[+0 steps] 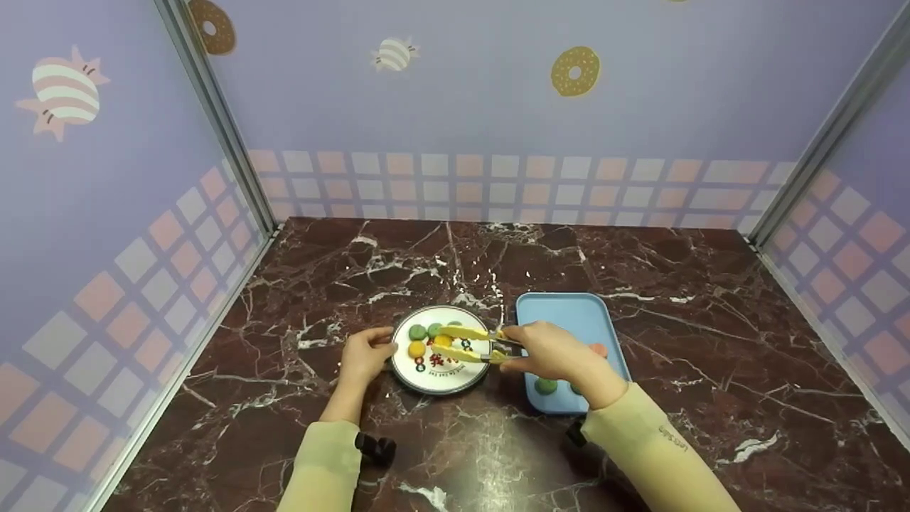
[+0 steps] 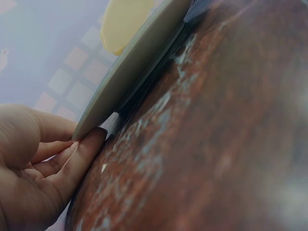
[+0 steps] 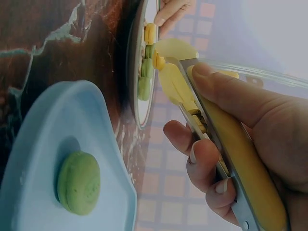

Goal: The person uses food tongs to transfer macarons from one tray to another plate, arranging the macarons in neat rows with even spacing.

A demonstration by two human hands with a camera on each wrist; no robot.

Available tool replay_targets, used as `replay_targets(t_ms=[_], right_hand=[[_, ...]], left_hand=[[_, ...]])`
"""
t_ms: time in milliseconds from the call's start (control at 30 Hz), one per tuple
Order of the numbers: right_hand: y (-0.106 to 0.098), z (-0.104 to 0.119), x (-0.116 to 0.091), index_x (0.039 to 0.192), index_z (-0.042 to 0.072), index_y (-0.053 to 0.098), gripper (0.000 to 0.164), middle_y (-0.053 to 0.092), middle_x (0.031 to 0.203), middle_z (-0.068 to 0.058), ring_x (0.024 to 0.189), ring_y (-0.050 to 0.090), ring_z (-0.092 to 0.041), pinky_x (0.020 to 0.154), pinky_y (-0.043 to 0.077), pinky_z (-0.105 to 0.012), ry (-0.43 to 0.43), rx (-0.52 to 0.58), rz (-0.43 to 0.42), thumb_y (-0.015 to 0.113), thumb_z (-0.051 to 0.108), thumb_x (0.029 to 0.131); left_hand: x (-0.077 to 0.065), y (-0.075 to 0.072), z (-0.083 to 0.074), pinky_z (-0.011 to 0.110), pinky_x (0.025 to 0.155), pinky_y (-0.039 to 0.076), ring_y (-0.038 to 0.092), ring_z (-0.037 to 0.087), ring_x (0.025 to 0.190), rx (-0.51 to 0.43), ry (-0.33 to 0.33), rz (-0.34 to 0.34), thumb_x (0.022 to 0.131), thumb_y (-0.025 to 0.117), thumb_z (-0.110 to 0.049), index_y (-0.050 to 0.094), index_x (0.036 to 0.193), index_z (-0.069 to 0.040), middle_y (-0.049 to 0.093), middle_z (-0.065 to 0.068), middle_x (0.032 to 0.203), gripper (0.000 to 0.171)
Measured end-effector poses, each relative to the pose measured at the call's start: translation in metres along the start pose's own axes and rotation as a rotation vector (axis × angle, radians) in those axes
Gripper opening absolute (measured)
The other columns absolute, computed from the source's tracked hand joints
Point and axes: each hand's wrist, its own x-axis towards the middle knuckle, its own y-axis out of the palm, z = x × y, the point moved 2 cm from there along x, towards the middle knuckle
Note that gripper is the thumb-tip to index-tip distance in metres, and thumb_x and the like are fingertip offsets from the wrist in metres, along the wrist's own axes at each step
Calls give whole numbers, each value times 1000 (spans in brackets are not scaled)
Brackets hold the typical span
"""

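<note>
My left hand pinches the left rim of a round white plate with coloured markings. In the left wrist view, the thumb and fingers meet at the plate's edge. On the plate sit a yellow macaron and several green macarons, lined up in the right wrist view. My right hand grips metal tongs with yellow handles and yellow tips, reaching over the plate from the right. Between the tong tips is a second yellow macaron, over the plate beside the first.
A light blue tray lies right of the plate, partly beneath my right hand and forearm. It bears a green macaron and a pink one, among others partly hidden. Patterned walls enclose the dark marbled table at the back and sides.
</note>
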Motion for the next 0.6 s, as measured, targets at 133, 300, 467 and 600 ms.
replay_targets(t_ms=[133, 300, 467, 600], right_hand=[[4, 1, 3, 106, 6, 67, 37, 73, 86, -11, 76, 70, -30, 68, 58, -48, 5, 1, 8, 80, 36, 88], [8, 0, 5, 102, 8, 65, 36, 69, 81, -7, 72, 66, -26, 64, 55, -45, 24, 5, 22, 80, 37, 88], [10, 0, 6, 105, 7, 66, 36, 71, 84, -10, 73, 66, -26, 65, 54, -45, 13, 12, 29, 80, 36, 89], [11, 1, 7, 108, 6, 67, 37, 72, 87, -12, 74, 66, -27, 67, 54, -46, 7, 18, 36, 79, 35, 89]], left_hand=[[0, 1, 0, 29, 66, 64, 74, 31, 97, -14, -2, 5, 89, 70, -1, 69, 126, 7, 71, 29, 118, 38], [0, 1, 0, 29, 66, 64, 74, 29, 95, -23, -4, 6, 88, 70, -1, 69, 125, 8, 72, 30, 117, 38], [0, 0, 0, 29, 65, 64, 74, 25, 92, -36, -8, 3, 88, 70, -1, 69, 125, 7, 72, 30, 116, 38], [0, 0, 0, 29, 64, 64, 73, 21, 88, -54, -13, 8, 88, 69, 0, 69, 125, 8, 71, 30, 116, 38]])
